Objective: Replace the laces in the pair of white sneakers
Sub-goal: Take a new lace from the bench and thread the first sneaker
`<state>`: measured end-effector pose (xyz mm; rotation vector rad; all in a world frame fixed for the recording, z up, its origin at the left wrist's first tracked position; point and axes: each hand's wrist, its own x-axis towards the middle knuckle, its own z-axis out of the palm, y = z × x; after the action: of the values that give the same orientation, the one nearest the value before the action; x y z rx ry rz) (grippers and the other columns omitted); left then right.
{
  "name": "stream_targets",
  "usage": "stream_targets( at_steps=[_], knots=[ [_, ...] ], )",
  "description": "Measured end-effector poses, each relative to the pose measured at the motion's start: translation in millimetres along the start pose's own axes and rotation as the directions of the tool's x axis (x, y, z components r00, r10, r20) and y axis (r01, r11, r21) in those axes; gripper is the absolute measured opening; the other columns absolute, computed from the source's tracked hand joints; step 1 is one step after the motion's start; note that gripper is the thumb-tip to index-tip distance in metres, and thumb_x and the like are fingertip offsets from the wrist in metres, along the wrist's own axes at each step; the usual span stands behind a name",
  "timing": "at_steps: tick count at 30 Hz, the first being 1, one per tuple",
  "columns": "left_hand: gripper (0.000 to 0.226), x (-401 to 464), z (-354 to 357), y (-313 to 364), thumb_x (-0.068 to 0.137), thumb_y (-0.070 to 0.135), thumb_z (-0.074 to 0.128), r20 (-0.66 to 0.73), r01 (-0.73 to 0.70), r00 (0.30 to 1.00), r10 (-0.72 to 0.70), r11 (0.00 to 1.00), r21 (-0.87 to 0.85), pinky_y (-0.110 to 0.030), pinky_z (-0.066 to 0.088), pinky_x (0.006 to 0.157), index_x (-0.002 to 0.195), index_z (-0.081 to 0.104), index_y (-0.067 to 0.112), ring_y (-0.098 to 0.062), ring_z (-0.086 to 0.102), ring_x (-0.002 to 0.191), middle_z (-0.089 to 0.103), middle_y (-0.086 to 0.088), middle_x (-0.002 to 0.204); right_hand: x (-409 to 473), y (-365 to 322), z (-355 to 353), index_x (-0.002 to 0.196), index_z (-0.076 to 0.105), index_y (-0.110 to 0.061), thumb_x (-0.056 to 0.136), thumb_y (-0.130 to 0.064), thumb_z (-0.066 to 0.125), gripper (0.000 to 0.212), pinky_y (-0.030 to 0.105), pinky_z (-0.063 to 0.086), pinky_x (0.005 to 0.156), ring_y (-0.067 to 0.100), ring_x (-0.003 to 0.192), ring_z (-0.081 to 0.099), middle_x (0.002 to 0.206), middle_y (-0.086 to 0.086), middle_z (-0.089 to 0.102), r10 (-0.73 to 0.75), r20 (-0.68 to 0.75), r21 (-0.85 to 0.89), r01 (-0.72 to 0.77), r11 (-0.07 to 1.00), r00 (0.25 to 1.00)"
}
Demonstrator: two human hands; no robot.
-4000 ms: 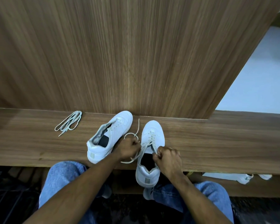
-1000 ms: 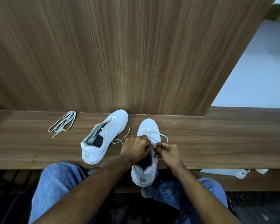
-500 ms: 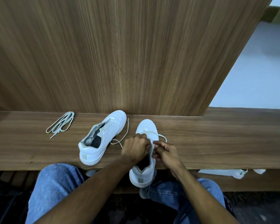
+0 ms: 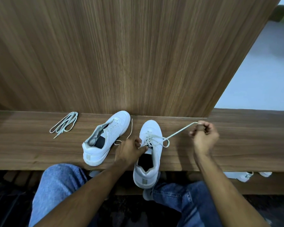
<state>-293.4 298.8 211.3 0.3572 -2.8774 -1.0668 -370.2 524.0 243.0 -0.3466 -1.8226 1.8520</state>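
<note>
No brand mark, label or legible writing shows on either shoe; each heel carries only a plain grey tab. The work surface is a long wooden bench [image 4: 236, 145] with a fine horizontal grain, backed by a tall wooden panel [image 4: 138, 54] with vertical grain; beyond the panel's right edge lies a pale floor [image 4: 261, 71]. The right sneaker [image 4: 152, 154] sits near the middle of the bench with its toe toward the panel and its heel overhanging the front edge. The left hand [image 4: 129, 151] is closed, pinching the lace [image 4: 156, 140] at the sneaker's eyelets. The right hand [image 4: 203, 138] is closed on the free end of the same lace, which runs taut from the eyelets out to the right above the bench; a small loop of lace lies over the sneaker's right side. The left sneaker [image 4: 105, 138] rests just left of it, angled, toe near the back edge, with no lace through its eyelets; a loose strand lies beside it. A spare lace [image 4: 65, 124], folded into a bundle, lies well apart toward the left end of the bench. The person's knees in blue jeans [image 4: 59, 185] fill the foreground. Below the bench's right front edge, white objects [image 4: 243, 176] are partly cut off and cannot be identified.
</note>
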Motion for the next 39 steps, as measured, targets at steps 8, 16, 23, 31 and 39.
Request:
stream_targets(
  at_steps=[8, 16, 23, 31, 39],
  knots=[
    [0.026, 5, -4, 8, 0.082, 0.045, 0.065, 0.007, -0.046, 0.999, 0.046, 0.989, 0.143, -0.028, 0.039, 0.064, 0.076, 0.067, 0.021, -0.023, 0.063, 0.079, 0.068, -0.002, 0.077, -59, 22, 3, 0.12, 0.064, -0.027, 0.086, -0.018, 0.062, 0.035, 0.032, 0.052, 0.074, 0.017, 0.09, 0.062, 0.117, -0.006, 0.049, 0.005, 0.691, -0.571, 0.542, 0.616, 0.723],
    [0.026, 2, -4, 5, 0.082, 0.049, 0.067, 0.018, -0.007, 1.0, 0.005, 0.995, 0.104, -0.032, 0.051, 0.071, 0.079, 0.072, 0.023, -0.024, 0.065, 0.082, 0.07, -0.003, 0.079, -54, 25, 26, 0.083, 0.072, -0.02, 0.09, -0.001, 0.059, 0.025, 0.034, 0.055, 0.068, 0.009, 0.067, 0.064, 0.074, -0.008, 0.07, 0.094, 0.518, -0.29, 0.071, 0.955, 0.85],
    [0.027, 2, -5, 6, 0.081, 0.048, 0.067, 0.042, 0.023, 0.999, -0.026, 0.997, 0.079, -0.029, 0.047, 0.067, 0.066, 0.066, 0.025, -0.023, 0.064, 0.079, 0.069, -0.001, 0.077, 5, -3, 17, 0.086, 0.066, -0.015, 0.092, -0.001, 0.057, 0.018, 0.023, 0.056, 0.055, 0.007, 0.053, 0.063, 0.073, 0.012, 0.06, 0.197, 0.042, 0.21, -0.202, 0.957, 0.979],
    [0.044, 0, -7, 9, 0.081, 0.046, 0.066, 0.031, 0.037, 0.999, -0.04, 0.995, 0.094, -0.033, 0.048, 0.069, 0.049, 0.046, 0.025, -0.028, 0.062, 0.079, 0.066, -0.006, 0.076, -57, 28, 8, 0.129, 0.056, -0.033, 0.083, -0.016, 0.061, 0.049, 0.037, 0.054, 0.082, 0.017, 0.113, 0.056, 0.135, -0.007, 0.04, 0.008, 0.736, -0.54, 0.58, 0.61, 0.677],
    [0.042, 0, -7, 8, 0.081, 0.045, 0.068, 0.022, 0.014, 1.0, -0.016, 0.996, 0.084, -0.033, 0.047, 0.067, 0.051, 0.047, 0.023, -0.027, 0.062, 0.078, 0.066, -0.005, 0.075, -57, 12, 19, 0.094, 0.072, -0.025, 0.092, -0.018, 0.057, 0.017, 0.027, 0.047, 0.077, 0.015, 0.096, 0.062, 0.102, -0.008, 0.069, -0.054, 0.674, -0.507, 0.515, 0.691, 0.737]
  ],
)
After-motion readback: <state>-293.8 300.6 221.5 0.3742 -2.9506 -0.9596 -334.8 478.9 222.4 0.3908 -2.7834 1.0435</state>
